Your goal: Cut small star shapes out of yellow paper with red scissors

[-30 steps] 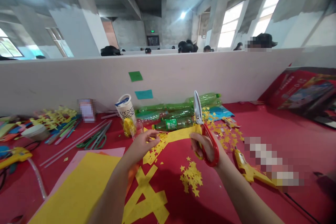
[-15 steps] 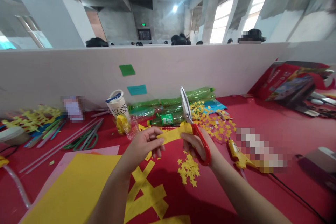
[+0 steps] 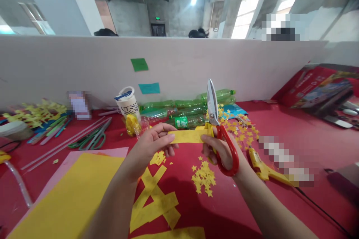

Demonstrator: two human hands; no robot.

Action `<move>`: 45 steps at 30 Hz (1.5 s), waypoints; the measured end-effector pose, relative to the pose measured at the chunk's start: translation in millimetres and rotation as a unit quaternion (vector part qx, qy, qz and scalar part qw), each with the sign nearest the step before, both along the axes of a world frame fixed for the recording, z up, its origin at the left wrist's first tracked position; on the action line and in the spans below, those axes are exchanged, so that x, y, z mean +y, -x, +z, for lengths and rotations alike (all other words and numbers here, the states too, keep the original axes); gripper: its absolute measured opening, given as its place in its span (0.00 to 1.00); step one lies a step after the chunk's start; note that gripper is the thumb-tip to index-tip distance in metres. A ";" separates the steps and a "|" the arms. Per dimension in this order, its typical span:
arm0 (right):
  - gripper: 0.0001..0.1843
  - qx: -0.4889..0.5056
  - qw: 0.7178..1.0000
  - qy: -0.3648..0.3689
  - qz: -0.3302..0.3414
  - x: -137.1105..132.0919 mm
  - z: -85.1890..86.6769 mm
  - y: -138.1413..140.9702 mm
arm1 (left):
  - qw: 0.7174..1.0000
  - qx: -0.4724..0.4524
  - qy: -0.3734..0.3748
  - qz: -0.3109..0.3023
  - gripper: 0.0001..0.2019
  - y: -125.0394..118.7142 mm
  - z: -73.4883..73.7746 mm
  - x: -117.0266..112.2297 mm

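Between my hands a flat yellow strip point(image 3: 187, 137) is stretched level above the red table. My left hand point(image 3: 151, 145) pinches its left end between thumb and fingers. The strip's right end, which looks folded over, is gripped by my right hand point(image 3: 220, 149). That same hand also has red-handled scissors point(image 3: 230, 157) hooked on it, their blades pointing up and looking closed. Below, a pile of small yellow stars point(image 3: 204, 177) lies on the table. More yellow strips point(image 3: 157, 209) overlap to its left, with small yellow scraps point(image 3: 157, 158) near my left fingers.
Green plastic bottles point(image 3: 190, 111) lie along the white partition point(image 3: 84, 67), beside a patterned cup point(image 3: 127, 104). Loose stars point(image 3: 244, 130) and a yellow glue gun point(image 3: 262, 168) are on the right. Yellow sheets point(image 3: 75, 190) and green-handled scissors point(image 3: 95, 138) lie on the left.
The strip has gone from slanting to nearly level and looks pulled straighter. My right hand and the scissors have shifted right in view. The camera view has tilted down slightly.
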State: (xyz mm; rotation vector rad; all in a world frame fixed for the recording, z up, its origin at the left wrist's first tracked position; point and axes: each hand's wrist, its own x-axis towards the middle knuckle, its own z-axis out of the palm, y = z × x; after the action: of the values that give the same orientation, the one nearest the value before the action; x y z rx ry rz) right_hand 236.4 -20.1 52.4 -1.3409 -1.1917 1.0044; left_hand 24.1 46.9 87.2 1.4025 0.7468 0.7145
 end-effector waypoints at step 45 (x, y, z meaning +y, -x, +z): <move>0.21 -0.125 0.980 -0.015 0.154 -21.8 27.3 23.7 | 0.974 -0.114 -0.041 0.189 0.12 -11.2 6.0 -25.1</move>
State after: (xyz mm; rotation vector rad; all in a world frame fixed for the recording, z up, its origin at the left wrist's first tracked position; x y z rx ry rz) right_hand 212.7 -41.9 79.7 -1.3116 -1.6362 1.0483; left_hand 35.3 21.8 93.1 1.2362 0.8175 1.1946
